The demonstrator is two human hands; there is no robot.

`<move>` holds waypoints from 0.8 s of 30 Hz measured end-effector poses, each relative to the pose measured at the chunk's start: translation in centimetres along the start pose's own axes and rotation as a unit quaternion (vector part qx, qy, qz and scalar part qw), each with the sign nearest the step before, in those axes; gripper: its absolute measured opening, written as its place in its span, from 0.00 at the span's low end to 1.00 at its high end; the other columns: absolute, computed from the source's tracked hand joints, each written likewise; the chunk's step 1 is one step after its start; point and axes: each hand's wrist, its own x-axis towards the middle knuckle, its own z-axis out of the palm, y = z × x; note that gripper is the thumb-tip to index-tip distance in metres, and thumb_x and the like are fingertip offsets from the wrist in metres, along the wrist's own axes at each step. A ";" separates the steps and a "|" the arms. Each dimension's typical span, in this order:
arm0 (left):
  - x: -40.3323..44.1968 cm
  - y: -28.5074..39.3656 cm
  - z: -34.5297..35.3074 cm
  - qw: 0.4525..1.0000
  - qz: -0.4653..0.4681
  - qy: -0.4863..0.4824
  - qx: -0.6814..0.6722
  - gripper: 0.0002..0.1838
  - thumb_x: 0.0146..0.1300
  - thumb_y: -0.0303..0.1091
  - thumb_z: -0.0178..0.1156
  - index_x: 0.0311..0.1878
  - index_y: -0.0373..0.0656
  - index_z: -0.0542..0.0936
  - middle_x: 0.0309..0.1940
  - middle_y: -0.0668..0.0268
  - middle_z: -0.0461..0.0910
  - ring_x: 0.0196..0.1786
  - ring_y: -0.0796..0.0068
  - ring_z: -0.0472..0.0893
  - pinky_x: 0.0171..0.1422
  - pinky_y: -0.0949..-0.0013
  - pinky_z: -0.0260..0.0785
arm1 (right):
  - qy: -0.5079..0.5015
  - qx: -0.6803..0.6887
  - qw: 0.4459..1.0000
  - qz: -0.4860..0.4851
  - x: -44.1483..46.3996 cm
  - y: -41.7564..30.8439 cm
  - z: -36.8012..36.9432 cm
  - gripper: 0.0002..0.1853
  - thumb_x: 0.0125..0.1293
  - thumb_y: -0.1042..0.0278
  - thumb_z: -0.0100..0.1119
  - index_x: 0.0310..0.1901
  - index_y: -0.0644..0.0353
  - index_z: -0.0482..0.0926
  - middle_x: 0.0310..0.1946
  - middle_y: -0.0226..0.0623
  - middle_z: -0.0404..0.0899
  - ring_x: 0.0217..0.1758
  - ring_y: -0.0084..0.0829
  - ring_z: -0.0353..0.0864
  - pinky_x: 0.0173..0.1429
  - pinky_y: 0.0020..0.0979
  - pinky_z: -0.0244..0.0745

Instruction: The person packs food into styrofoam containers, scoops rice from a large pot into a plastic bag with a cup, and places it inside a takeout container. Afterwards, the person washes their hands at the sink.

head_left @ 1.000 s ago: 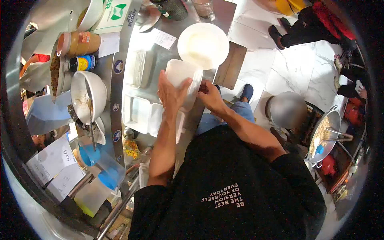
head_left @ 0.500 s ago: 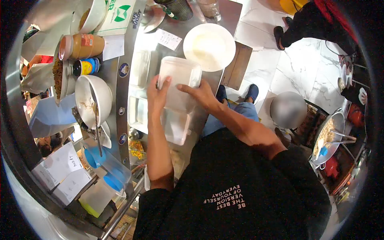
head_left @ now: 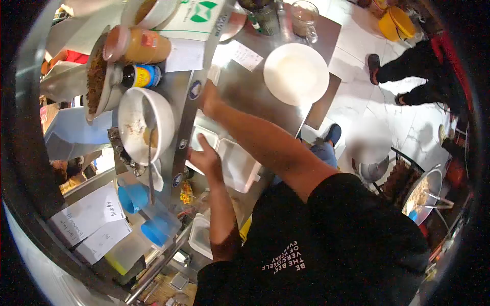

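My left hand (head_left: pixel 205 159) is at the shelf edge, its thumb spread away from the fingers; the fingertips pass partly out of sight at the edge. It is beside an open white hinged container (head_left: pixel 238 166) on the steel counter (head_left: pixel 232 94). My right hand (head_left: pixel 207 100) reaches across, farther up along the same edge, its fingers largely hidden, so its grip cannot be made out. Just above it, part of a clear container (head_left: pixel 213 75) shows. A white plate (head_left: pixel 296 74) lies to the right, near a handwritten slip (head_left: pixel 246 56).
On the shelf at left are a bowl with a spoon (head_left: pixel 137 125), a big jar (head_left: pixel 137 45), a dark bottle (head_left: pixel 142 76) and blue cups (head_left: pixel 133 197). A glass mug (head_left: pixel 304 19) stands at the back. Another person's legs (head_left: pixel 408 71) and a pan (head_left: pixel 424 196) are at right.
The pale container both hands held over the counter is no longer visible between them. My hands have parted and moved to the shelf edge. The view has shifted, so the surroundings appear farther right.
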 end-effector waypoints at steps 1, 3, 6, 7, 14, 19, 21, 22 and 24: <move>-0.7 2.5 -0.6 0.998 -0.034 -0.053 0.014 0.25 0.68 0.36 0.59 0.59 0.25 0.70 0.57 0.40 0.72 0.60 0.49 0.71 0.70 0.54 0.56 | 0.033 0.071 0.997 0.029 1.1 1.4 0.5 0.19 0.57 0.57 0.66 0.44 0.62 0.81 0.44 0.43 0.82 0.44 0.37 0.83 0.50 0.38 0.78; -2.3 -0.3 0.6 1.000 0.002 -0.010 0.024 0.24 0.65 0.38 0.63 0.57 0.31 0.71 0.56 0.51 0.70 0.60 0.54 0.69 0.67 0.55 0.59 | 0.047 -0.139 0.989 -0.033 1.2 1.6 0.6 0.20 0.57 0.57 0.66 0.45 0.63 0.80 0.44 0.45 0.82 0.45 0.39 0.82 0.51 0.39 0.77; -3.8 -0.2 0.6 0.999 0.003 -0.032 0.024 0.18 0.64 0.33 0.63 0.54 0.40 0.72 0.59 0.55 0.68 0.63 0.55 0.69 0.63 0.50 0.64 | 0.055 -0.480 0.864 -0.138 0.3 0.2 0.0 0.21 0.56 0.56 0.66 0.45 0.64 0.78 0.43 0.47 0.80 0.45 0.42 0.81 0.52 0.40 0.76; -3.9 0.5 0.5 0.999 0.027 -0.036 0.022 0.17 0.64 0.33 0.63 0.54 0.42 0.73 0.59 0.56 0.68 0.63 0.55 0.69 0.63 0.49 0.65 | 0.041 -0.525 0.836 -0.152 0.0 -0.1 -0.4 0.22 0.56 0.56 0.66 0.46 0.64 0.78 0.43 0.48 0.80 0.46 0.43 0.80 0.53 0.41 0.75; -6.8 2.7 -0.4 0.999 -0.012 -0.032 0.009 0.16 0.59 0.26 0.62 0.50 0.36 0.73 0.54 0.48 0.71 0.64 0.48 0.67 0.70 0.51 0.57 | 0.030 -0.487 0.852 -0.191 -4.7 -0.9 -3.6 0.24 0.54 0.59 0.66 0.47 0.65 0.73 0.39 0.50 0.77 0.43 0.46 0.78 0.51 0.42 0.73; -10.0 3.4 -0.1 0.998 0.034 -0.043 -0.027 0.14 0.60 0.27 0.61 0.49 0.36 0.73 0.54 0.47 0.71 0.61 0.46 0.69 0.66 0.48 0.60 | -0.008 -0.361 0.897 -0.253 -11.0 -0.9 -11.9 0.16 0.57 0.66 0.63 0.43 0.63 0.72 0.33 0.43 0.75 0.36 0.40 0.75 0.45 0.39 0.72; -10.6 3.8 0.2 0.997 0.061 -0.050 -0.024 0.14 0.60 0.27 0.62 0.48 0.36 0.73 0.54 0.47 0.71 0.61 0.46 0.69 0.66 0.48 0.60 | -0.049 -0.412 0.868 -0.271 -14.7 -2.2 -17.0 0.15 0.61 0.64 0.61 0.45 0.63 0.73 0.37 0.46 0.75 0.40 0.46 0.75 0.48 0.42 0.73; -10.8 4.2 0.4 0.997 0.051 -0.058 -0.022 0.13 0.60 0.27 0.62 0.47 0.37 0.73 0.53 0.48 0.71 0.61 0.46 0.69 0.66 0.47 0.61 | -0.069 -0.453 0.845 -0.274 -16.3 -2.8 -20.0 0.17 0.64 0.61 0.59 0.48 0.63 0.73 0.41 0.50 0.76 0.46 0.53 0.76 0.51 0.46 0.73; -10.6 5.2 0.9 0.996 0.040 -0.068 -0.047 0.12 0.60 0.26 0.61 0.46 0.37 0.74 0.52 0.48 0.72 0.61 0.46 0.69 0.66 0.47 0.61 | -0.091 -0.468 0.857 -0.194 -19.8 -4.5 -26.3 0.11 0.65 0.68 0.59 0.47 0.62 0.75 0.34 0.37 0.77 0.37 0.28 0.77 0.45 0.31 0.74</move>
